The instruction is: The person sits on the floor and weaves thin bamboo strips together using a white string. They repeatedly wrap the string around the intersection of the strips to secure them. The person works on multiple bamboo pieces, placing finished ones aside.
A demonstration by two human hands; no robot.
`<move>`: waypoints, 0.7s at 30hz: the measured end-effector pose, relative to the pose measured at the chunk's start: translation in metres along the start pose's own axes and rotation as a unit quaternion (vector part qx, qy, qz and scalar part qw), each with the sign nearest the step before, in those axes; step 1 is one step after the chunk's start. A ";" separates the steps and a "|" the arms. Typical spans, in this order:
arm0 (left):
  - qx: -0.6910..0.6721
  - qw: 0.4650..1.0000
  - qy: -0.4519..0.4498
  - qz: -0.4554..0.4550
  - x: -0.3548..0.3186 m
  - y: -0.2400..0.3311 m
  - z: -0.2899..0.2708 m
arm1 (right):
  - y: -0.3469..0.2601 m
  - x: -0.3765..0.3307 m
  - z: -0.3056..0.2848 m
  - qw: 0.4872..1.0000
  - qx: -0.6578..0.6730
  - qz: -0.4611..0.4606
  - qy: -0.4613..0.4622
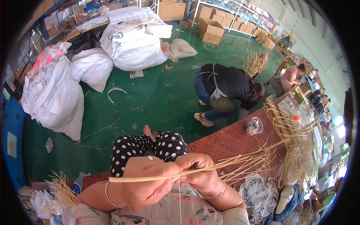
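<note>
A long pale cane strip [225,162] runs across in front of my body, its blunt end at my left side and its thinner length reaching toward the red bench on the right. My left hand [144,183] is closed, pinching the strip between thumb and fingers. Close beside it, almost touching, my right hand [202,175] is also closed on the strip. A small dark object [194,165] shows at the right fingers, too hidden to name. From between the two hands a thin pale thread [180,204] hangs down over my patterned top.
A red-brown bench [221,144] to the right bears cut cane pieces [247,161], a clear tub [254,126] and coiled cane bundles [300,157]. A co-worker [228,86] bends beside it. White sacks [56,97] stand on the green floor; more cane sticks [62,189] lie at left.
</note>
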State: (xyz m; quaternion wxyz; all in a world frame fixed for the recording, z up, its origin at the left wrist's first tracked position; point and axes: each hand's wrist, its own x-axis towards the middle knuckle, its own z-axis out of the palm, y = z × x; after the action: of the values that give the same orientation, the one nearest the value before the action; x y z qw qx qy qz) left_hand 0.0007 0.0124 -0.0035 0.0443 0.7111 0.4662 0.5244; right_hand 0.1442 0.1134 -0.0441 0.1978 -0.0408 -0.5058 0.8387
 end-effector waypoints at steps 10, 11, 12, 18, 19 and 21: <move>0.174 0.970 0.165 -0.026 -0.026 -0.004 -0.032 | -0.070 -0.017 0.030 0.833 -0.006 -0.236 -0.501; 0.090 0.957 0.271 -0.043 -0.035 0.001 -0.039 | -0.081 -0.020 0.029 0.811 -0.007 -0.251 -0.528; 0.003 0.926 0.372 -0.065 -0.041 0.008 -0.049 | -0.090 -0.021 0.027 0.789 -0.006 -0.263 -0.555; 0.128 0.844 0.514 -0.086 -0.047 0.018 -0.076 | -0.086 -0.008 0.014 0.807 0.035 -0.311 -0.500; 0.123 0.853 0.489 -0.135 -0.043 -0.001 -0.067 | -0.073 -0.002 0.011 0.850 0.004 -0.281 -0.445; 0.296 0.922 0.206 -0.139 -0.027 -0.020 -0.047 | -0.040 0.015 0.004 0.913 -0.159 -0.240 -0.289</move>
State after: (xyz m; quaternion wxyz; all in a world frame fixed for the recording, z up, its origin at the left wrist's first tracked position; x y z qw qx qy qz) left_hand -0.0488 -0.0155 -0.0132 -0.1930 0.4965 0.6932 0.4855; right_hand 0.1413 0.1315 -0.0056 0.2292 0.2946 -0.6623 0.6496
